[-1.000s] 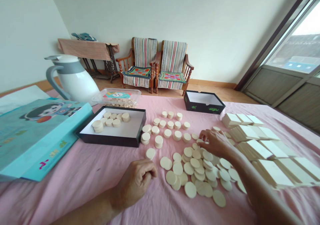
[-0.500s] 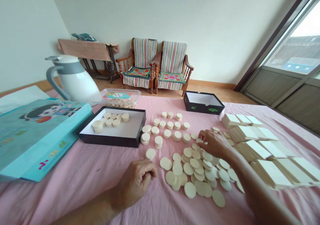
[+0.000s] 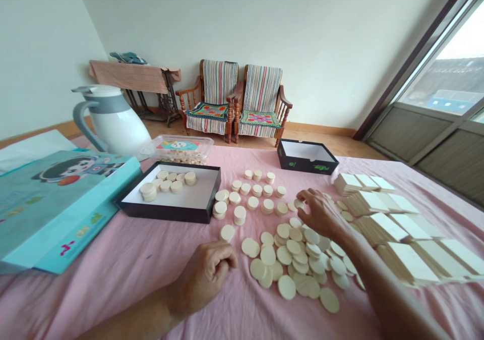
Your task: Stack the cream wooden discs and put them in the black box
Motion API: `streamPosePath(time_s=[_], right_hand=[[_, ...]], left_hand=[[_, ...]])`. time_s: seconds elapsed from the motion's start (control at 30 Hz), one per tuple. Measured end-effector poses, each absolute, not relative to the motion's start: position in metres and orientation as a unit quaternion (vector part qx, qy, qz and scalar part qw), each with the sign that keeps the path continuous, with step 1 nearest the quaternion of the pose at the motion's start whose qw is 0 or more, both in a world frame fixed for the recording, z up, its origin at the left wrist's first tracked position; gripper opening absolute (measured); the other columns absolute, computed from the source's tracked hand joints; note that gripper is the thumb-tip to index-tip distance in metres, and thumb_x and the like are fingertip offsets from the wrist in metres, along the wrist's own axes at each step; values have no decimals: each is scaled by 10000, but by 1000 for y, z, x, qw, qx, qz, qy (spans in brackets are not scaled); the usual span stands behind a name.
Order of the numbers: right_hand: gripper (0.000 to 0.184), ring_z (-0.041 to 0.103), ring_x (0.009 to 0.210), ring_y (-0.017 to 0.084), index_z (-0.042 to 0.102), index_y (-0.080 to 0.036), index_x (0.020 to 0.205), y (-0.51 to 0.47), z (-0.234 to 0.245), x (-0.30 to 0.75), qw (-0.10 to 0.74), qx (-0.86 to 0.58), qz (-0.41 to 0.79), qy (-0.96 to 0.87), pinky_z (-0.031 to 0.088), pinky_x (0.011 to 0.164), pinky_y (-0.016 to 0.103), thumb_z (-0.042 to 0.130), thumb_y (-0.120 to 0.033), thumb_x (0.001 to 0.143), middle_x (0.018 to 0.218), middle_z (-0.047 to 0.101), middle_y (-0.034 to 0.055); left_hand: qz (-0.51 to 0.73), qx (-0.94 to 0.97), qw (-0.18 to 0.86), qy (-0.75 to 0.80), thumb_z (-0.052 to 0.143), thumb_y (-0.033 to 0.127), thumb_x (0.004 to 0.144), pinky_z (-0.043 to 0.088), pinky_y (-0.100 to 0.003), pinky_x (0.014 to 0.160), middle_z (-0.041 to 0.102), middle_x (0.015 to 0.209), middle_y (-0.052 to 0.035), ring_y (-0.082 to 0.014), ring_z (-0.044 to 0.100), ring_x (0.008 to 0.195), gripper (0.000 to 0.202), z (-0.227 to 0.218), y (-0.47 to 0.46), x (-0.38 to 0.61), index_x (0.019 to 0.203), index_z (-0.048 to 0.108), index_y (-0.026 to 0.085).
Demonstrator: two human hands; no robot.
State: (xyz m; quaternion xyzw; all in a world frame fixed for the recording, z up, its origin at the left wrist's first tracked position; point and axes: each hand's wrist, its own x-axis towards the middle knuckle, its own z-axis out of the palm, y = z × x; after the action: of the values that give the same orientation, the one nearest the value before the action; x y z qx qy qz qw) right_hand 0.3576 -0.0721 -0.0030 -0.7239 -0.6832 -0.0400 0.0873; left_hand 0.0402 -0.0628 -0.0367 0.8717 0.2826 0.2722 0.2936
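— Where are my hands?

— My left hand rests curled in a fist on the bare pink cloth, near the table's front edge. My right hand lies over the far edge of the loose discs, fingers bent, perhaps pinching one.

— Room?

— Open cloth left; card stacks close on the right.

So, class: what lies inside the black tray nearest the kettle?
Inside the black tray, short stacks of pale round discs sit along the far side on a white base; the near wall hides its front strip.
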Motion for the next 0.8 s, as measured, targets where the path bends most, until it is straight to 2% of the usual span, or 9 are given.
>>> streamPosePath(time_s=[0.2,0.37,0.5,0.8], right_hand=[[254,555,895,196,602,-173,943,-65,-11,359,126,-682,-28,-720,358,778,294,431,-106,767,919,614,73],[153,567,771,162,589,-178,892,-68,-9,360,147,-690,19,-709,389,716,272,490,-198,777,858,613,49],[208,566,738,162,578,-182,929,-73,-9,354,141,-689,49,-709,398,678,265,560,-280,746,862,603,48],[136,546,699,149,550,-185,842,-70,-13,352,150,-688,43,-708,384,653,260,498,-172,717,810,581,37]], left_hand=[[271,872,293,282,350,-43,641,379,-190,584,578,616,15,-94,530,582,272,-39,-63,39,646,537,156],[275,872,291,283,347,-46,632,376,-189,578,579,609,15,-94,531,583,278,-36,-64,40,635,539,155],[281,872,288,280,340,-38,634,381,-192,572,579,603,11,-100,533,587,280,-34,-64,40,627,540,158],[274,871,295,281,345,-46,633,377,-192,583,582,612,15,-93,533,586,280,-37,-63,40,638,539,156]])
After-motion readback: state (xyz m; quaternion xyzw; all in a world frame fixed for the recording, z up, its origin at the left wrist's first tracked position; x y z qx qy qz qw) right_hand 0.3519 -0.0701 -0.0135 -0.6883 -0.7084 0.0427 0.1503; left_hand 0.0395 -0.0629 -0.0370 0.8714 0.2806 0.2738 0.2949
